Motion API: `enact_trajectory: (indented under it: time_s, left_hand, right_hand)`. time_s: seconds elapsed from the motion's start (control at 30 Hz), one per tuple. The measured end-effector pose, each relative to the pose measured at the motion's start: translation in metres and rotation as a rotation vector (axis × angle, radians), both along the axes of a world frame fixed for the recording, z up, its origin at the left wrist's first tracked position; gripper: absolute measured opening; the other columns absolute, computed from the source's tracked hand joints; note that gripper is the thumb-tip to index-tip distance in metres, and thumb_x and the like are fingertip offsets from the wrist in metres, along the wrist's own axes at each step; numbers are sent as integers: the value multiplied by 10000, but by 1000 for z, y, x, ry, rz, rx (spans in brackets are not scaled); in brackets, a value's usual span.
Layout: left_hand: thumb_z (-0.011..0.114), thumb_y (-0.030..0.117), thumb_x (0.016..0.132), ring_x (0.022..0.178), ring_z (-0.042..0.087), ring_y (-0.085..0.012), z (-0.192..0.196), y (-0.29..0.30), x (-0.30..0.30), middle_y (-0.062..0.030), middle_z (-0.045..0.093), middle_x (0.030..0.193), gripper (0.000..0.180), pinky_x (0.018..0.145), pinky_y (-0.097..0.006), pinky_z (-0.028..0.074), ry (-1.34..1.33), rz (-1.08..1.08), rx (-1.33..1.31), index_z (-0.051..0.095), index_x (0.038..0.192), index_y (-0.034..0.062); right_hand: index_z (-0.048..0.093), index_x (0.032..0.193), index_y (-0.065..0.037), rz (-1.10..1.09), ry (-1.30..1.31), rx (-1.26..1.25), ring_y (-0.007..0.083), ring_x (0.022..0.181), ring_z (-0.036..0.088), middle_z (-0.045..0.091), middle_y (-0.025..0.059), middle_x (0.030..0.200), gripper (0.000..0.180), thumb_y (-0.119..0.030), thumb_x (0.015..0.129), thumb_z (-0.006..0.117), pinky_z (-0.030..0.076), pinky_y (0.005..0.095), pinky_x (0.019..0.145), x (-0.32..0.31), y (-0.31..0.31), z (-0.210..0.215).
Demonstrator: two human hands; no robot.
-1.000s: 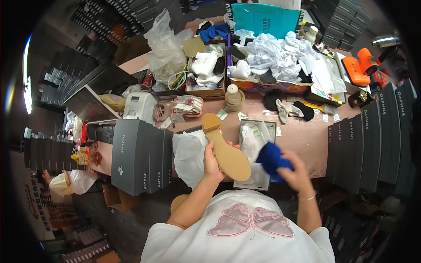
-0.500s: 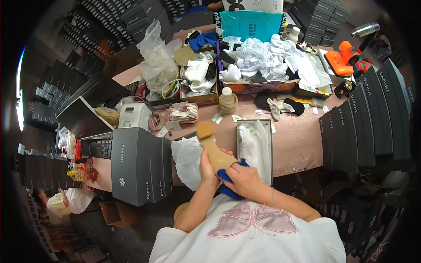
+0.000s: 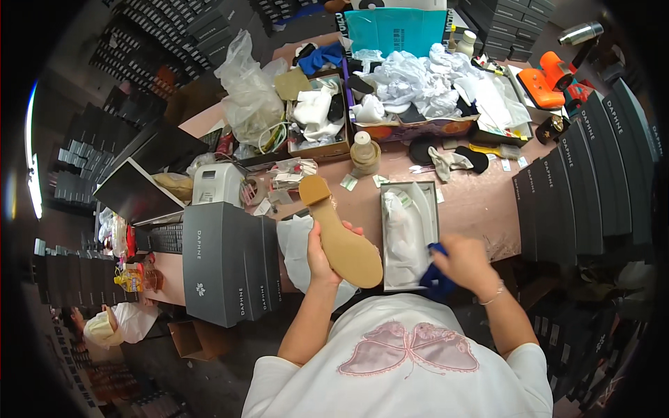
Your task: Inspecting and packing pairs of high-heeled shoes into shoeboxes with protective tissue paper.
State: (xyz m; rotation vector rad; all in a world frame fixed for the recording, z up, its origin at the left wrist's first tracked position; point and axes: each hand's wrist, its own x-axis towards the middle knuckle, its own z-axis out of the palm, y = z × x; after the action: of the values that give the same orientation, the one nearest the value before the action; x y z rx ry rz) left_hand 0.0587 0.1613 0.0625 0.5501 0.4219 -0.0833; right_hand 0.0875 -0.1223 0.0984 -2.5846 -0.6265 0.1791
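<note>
A heeled shoe is held up in my left hand, its tan sole facing me and its block heel pointing away. The upper is hidden behind the sole. My right hand grips a dark blue cloth, apart from the shoe and over the right edge of an open shoebox. Inside that box lies a white wrapped bundle, perhaps the other shoe. White tissue paper spreads on the table beside my left wrist.
Stacked dark grey shoeboxes stand on the left, and more boxes on the right. Behind are a bottle, a carton of crumpled paper, a small label printer and an orange tape dispenser. Another person is at far left.
My right hand has moved off the shoe to the right, taking the blue cloth along. In my left hand the shoe now shows its whole sole.
</note>
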Motion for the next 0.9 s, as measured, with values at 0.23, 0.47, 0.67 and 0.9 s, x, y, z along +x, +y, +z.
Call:
enact_trajectory:
  time_s: [0.23,0.47,0.67,0.9]
  left_hand:
    - [334,441,967,924,631,-286,4,4,-7,-110,601,963,478,776,-445,536,41,4,92,540,1046,17]
    - [485,202,922,928,579,-387,-45,38,-34,-237,528,1071,596,831,-452,465,51,-105,1402,245,1447,53]
    - [546,213,904,968,537,-441,-71,39,-63,-281,506,1088,649,841,-494,433,88,-167,1815,240,1452,47]
    - [636,215,843,1130,476,-418,-104,51,-41,-261,474,1246,576,953,-483,392,162,-392,2095,435,1352,34]
  right_hand:
    - [533,1138,6,-32,-188,17,370,991,550,516,241,1164,425,-128,778,713,473,426,783,19,-11,-31]
    - [272,1375,106,-5,242,242,443,1247,409,382,337,1342,752,-168,807,681,369,422,1037,-27,57,-189]
    - [232,1403,85,-65,376,155,451,1165,466,448,332,1260,935,-292,735,766,395,442,985,-23,56,-201]
    - [312,1377,34,-338,441,186,339,997,590,558,274,1154,739,-209,785,681,471,402,847,-13,56,-237]
